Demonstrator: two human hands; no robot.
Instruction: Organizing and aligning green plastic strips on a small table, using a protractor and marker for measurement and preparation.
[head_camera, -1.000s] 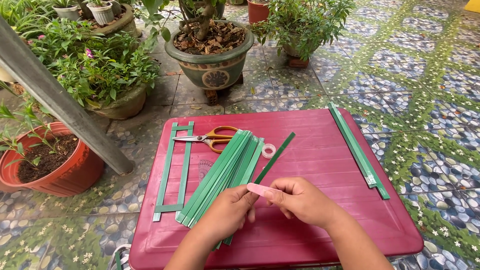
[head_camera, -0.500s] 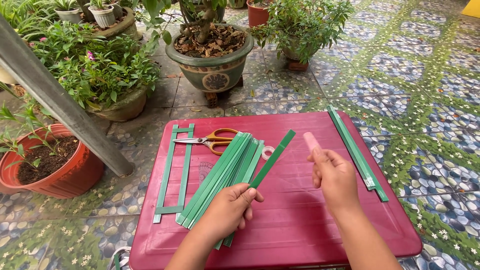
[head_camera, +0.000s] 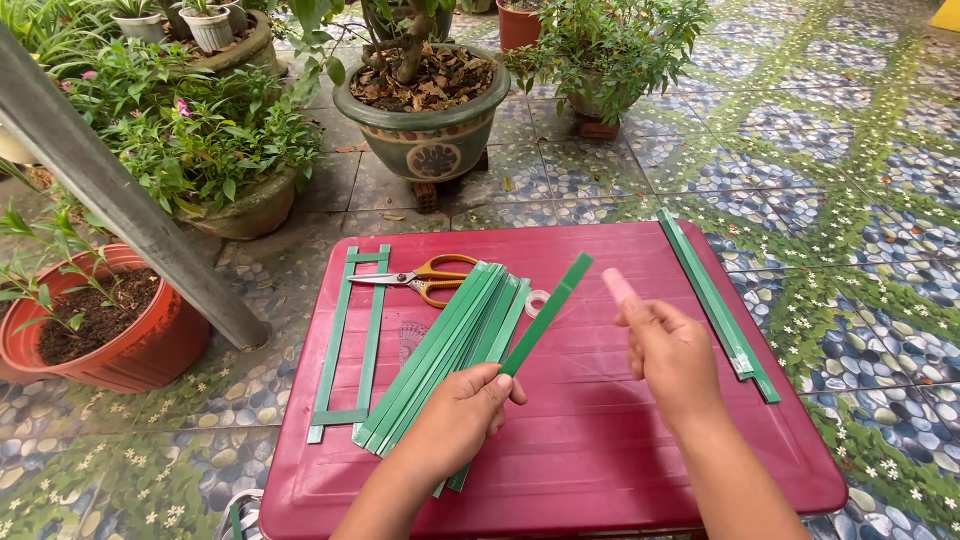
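At frame centre, the left hand pinches a green strip angled upward, while the right hand closes around what looks like a pink stick, clear of the red table.

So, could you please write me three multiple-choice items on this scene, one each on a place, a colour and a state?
1. Where do the orange-handled scissors lie?
A. on the tiled floor
B. on the dark red plastic table, between the green strip ladder frame and the pile of green strips
C. in the brown clay pot

2. What colour is the small stick in the right hand?
A. pink
B. blue
C. black

3. What is the left hand doing?
A. resting flat and empty
B. gripping the scissors
C. holding one green paper strip, which slants up off the table

Answers: 1 B, since the scissors rest on the tabletop beside the frame's top rung. 2 A, as the pink stick pokes up above the fingers. 3 C, because the thumb and fingers pinch the strip's lower end.
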